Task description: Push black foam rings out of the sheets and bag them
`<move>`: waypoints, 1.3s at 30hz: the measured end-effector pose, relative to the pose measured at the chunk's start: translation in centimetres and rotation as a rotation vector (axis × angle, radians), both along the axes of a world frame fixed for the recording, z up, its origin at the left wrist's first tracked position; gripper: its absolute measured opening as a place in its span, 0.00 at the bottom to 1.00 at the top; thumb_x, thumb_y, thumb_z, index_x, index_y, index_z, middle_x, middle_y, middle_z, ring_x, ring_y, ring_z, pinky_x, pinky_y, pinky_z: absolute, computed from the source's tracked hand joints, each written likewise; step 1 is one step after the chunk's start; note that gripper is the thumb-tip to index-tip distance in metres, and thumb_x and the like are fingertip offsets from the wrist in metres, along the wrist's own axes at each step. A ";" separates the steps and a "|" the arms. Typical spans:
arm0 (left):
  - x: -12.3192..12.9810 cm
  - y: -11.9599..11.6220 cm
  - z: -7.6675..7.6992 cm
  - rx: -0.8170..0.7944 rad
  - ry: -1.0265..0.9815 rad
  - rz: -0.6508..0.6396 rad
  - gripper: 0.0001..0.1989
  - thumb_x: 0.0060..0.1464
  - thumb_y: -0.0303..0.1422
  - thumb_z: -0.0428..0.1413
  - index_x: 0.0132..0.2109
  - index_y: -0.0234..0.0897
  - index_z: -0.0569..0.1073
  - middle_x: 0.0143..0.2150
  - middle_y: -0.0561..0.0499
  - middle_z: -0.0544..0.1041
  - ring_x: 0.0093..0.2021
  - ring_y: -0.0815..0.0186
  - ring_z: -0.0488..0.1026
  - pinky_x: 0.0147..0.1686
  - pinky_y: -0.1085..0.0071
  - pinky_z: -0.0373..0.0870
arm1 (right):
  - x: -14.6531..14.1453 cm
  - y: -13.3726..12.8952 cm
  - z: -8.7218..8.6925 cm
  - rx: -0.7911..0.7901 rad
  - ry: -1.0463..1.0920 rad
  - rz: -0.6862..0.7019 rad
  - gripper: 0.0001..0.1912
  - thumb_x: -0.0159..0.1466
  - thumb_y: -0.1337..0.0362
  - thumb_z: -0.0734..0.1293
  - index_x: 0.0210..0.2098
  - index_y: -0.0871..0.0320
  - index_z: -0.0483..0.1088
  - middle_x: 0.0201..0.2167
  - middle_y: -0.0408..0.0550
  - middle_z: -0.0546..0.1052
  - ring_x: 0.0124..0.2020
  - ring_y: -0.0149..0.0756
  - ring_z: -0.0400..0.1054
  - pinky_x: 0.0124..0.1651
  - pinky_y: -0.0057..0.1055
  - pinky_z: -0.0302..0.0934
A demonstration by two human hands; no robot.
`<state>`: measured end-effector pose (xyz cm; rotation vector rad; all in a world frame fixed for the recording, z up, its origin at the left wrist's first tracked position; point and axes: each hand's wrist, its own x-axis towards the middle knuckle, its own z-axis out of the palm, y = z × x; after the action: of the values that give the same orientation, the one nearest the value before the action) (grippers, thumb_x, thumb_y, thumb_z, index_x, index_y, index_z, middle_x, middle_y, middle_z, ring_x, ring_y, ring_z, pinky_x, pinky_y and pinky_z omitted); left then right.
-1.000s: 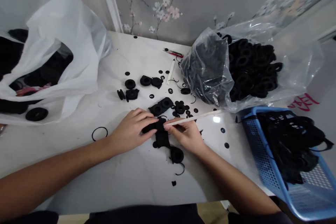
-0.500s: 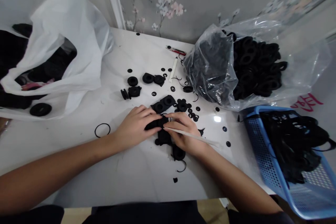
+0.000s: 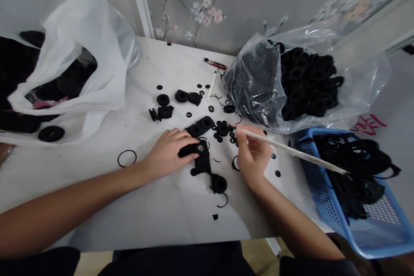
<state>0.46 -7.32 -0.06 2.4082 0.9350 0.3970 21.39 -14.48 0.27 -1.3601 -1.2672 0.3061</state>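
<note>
My left hand (image 3: 166,151) lies on the table with thumb and fingers closed around a black rubber piece (image 3: 186,151). A flat black rubber piece with a round hole (image 3: 202,159) reaches out past its fingertips. My right hand (image 3: 254,153) is raised to the right, pinching a long pale stick (image 3: 291,151) near its dark tip, which points left. By the wrist side of its fingers shows a thin black ring (image 3: 234,164); whether the hand touches it I cannot tell. A black grommet (image 3: 223,128) sits near the stick's tip, and another grommet (image 3: 219,184) lies below.
A white bag of black parts (image 3: 110,51) stands left; a clear bag of black rubber rings (image 3: 252,82) stands right. Black scraps fill part of a blue basket (image 3: 312,181). A red cutter (image 3: 215,64), a pale strip (image 3: 211,85), a loose ring (image 3: 127,158) and small black discs lie about.
My right hand has moved right, away from my left hand, with the stick. The hole in the flat rubber piece now shows. My left hand keeps its place.
</note>
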 end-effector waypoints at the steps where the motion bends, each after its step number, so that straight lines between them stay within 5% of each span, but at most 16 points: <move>1: -0.1 -0.2 0.0 0.019 -0.016 -0.006 0.17 0.57 0.40 0.59 0.52 0.42 0.73 0.46 0.49 0.76 0.46 0.59 0.70 0.46 0.60 0.65 | 0.1 -0.3 0.2 -0.046 -0.021 0.072 0.07 0.66 0.66 0.65 0.40 0.51 0.75 0.38 0.46 0.80 0.42 0.41 0.75 0.46 0.42 0.69; 5: -0.4 -1.2 0.2 0.127 -0.077 -0.117 0.21 0.56 0.45 0.59 0.52 0.40 0.74 0.52 0.45 0.72 0.51 0.55 0.68 0.49 0.58 0.64 | 0.0 -2.4 0.4 -0.301 -0.047 0.402 0.06 0.64 0.65 0.68 0.38 0.51 0.77 0.36 0.46 0.82 0.46 0.42 0.74 0.49 0.42 0.70; 10: -0.3 -2.0 0.2 0.191 -0.043 -0.158 0.15 0.56 0.41 0.59 0.48 0.41 0.77 0.51 0.45 0.72 0.51 0.54 0.68 0.48 0.58 0.64 | -0.7 -3.9 -0.3 -0.398 0.090 0.427 0.05 0.63 0.64 0.69 0.37 0.51 0.78 0.39 0.47 0.82 0.53 0.42 0.72 0.55 0.42 0.68; 21: -0.1 -2.0 0.3 0.200 -0.019 -0.156 0.13 0.55 0.39 0.61 0.47 0.43 0.78 0.51 0.45 0.71 0.51 0.55 0.69 0.48 0.59 0.64 | -1.0 -4.1 -0.8 -0.388 0.013 0.416 0.05 0.63 0.64 0.69 0.38 0.51 0.77 0.40 0.47 0.82 0.53 0.43 0.71 0.56 0.45 0.67; 29: -0.1 -2.0 0.1 0.177 -0.003 -0.158 0.13 0.56 0.40 0.59 0.48 0.44 0.77 0.52 0.46 0.72 0.52 0.55 0.68 0.49 0.59 0.63 | -1.0 -4.1 -0.7 -0.314 -0.118 0.408 0.06 0.64 0.67 0.68 0.39 0.53 0.77 0.40 0.48 0.82 0.52 0.43 0.72 0.53 0.45 0.69; 35: 0.1 -2.0 0.2 0.148 -0.001 -0.152 0.13 0.55 0.40 0.60 0.48 0.44 0.76 0.51 0.47 0.72 0.52 0.55 0.68 0.48 0.60 0.62 | -0.5 -4.2 -0.7 -0.041 -0.631 0.461 0.14 0.64 0.74 0.64 0.44 0.51 0.74 0.42 0.44 0.82 0.53 0.44 0.71 0.51 0.43 0.65; 39: 0.4 -1.8 0.4 0.102 0.003 -0.143 0.14 0.53 0.41 0.62 0.46 0.43 0.77 0.48 0.47 0.72 0.48 0.57 0.69 0.46 0.60 0.61 | -0.5 -4.3 -0.8 0.002 -0.712 0.376 0.15 0.66 0.74 0.63 0.48 0.50 0.72 0.42 0.42 0.82 0.43 0.40 0.72 0.46 0.40 0.63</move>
<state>0.90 -9.13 0.31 2.5499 0.7545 0.3972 20.91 -18.78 -0.51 -1.2628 -2.1222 0.0669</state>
